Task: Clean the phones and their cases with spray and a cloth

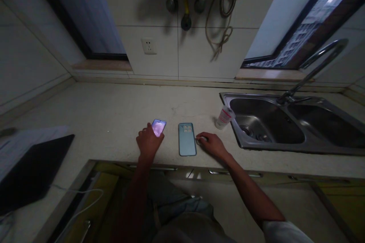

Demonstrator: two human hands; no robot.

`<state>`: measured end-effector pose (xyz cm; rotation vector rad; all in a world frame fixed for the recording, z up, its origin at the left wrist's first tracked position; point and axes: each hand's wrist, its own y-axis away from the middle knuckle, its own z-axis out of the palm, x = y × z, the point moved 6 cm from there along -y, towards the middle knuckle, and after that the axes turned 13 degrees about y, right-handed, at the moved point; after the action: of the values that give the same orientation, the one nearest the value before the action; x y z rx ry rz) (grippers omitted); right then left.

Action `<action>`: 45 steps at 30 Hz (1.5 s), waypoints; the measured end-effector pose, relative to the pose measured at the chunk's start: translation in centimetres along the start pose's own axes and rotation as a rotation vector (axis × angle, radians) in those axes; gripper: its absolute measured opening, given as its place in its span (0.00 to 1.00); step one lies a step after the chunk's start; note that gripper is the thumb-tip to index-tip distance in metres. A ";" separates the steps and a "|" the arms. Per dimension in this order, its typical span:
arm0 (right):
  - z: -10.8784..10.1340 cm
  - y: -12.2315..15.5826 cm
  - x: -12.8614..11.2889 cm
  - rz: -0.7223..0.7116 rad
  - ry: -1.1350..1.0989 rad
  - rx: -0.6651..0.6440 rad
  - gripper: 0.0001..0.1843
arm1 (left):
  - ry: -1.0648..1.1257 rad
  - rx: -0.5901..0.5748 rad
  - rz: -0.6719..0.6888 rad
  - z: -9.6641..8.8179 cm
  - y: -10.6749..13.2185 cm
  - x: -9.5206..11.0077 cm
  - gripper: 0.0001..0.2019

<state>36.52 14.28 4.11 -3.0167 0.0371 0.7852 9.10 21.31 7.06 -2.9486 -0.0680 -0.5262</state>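
Well, on the far left, a flat black slab [34,171] lies on the kitchen counter [114,102], and a white cord [82,193] runs off near it. Next, the left hand [148,141] is curled closed on a phone with a bright screen [158,127], holding its lower end. Just beside that, a blue phone [187,139] lies flat with its back up. The right hand [213,145] is half closed just past it, touching a small pale thing [199,140]; I cannot tell if it has hold of it. Then come a plastic cup [224,117], a steel sink [228,100] and a bent tap [322,60].
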 end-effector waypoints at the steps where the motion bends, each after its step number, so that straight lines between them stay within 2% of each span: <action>1: 0.0 0.1 0.0 -0.005 -0.001 0.005 0.16 | -0.004 0.011 0.000 0.1 -0.1 0.1 0.36; 8: 0.2 0.3 0.5 -0.010 -0.044 0.047 0.16 | 0.031 -0.033 -0.005 -0.2 -0.4 -0.4 0.29; 13: 0.3 0.3 0.5 -0.003 -0.039 0.044 0.16 | 0.043 -0.052 -0.015 -0.6 -0.3 -0.7 0.31; 18: 0.0 0.4 -0.2 -0.019 0.019 -0.005 0.17 | 0.058 -0.149 -0.005 -0.4 -0.5 -1.1 0.35; 21: 0.0 0.5 -0.3 -0.020 0.050 -0.023 0.19 | 0.080 -0.156 -0.001 -0.5 -0.9 -1.4 0.32; 25: 0.1 0.6 0.5 0.033 -0.058 0.034 0.24 | 0.134 -0.134 -0.020 -0.4 -1.1 -1.6 0.29; 29: -0.2 0.5 1.8 0.062 -0.142 0.195 0.34 | 0.282 -0.121 -0.051 -0.4 -0.6 -1.3 0.31; 31: -0.3 0.6 2.0 0.024 -0.115 0.277 0.38 | 0.383 -0.134 -0.061 -0.4 0.1 -0.8 0.31; 34: -0.5 0.7 1.6 -0.070 -0.032 0.332 0.40 | 0.499 -0.141 -0.025 -0.7 1.4 0.9 0.32; 37: -1.2 1.5 0.7 -0.114 0.052 0.389 0.39 | 0.574 -0.138 0.029 -1.0 2.9 3.1 0.34; 40: -1.9 2.9 -0.6 -0.131 0.046 0.427 0.34 | 0.561 -0.154 0.035 -0.8 4.1 5.2 0.34; 42: -1.7 3.6 -1.4 -0.142 -0.036 0.362 0.28 | 0.549 -0.150 0.045 -0.5 4.6 6.5 0.32; 45: 0.1 3.9 -1.5 -0.074 -0.175 0.174 0.25 | 0.534 -0.148 0.045 0.2 5.2 8.0 0.31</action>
<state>35.05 10.40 4.69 -2.7595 -0.0091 0.9804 17.01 16.36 8.98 -2.8238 0.0996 -1.3351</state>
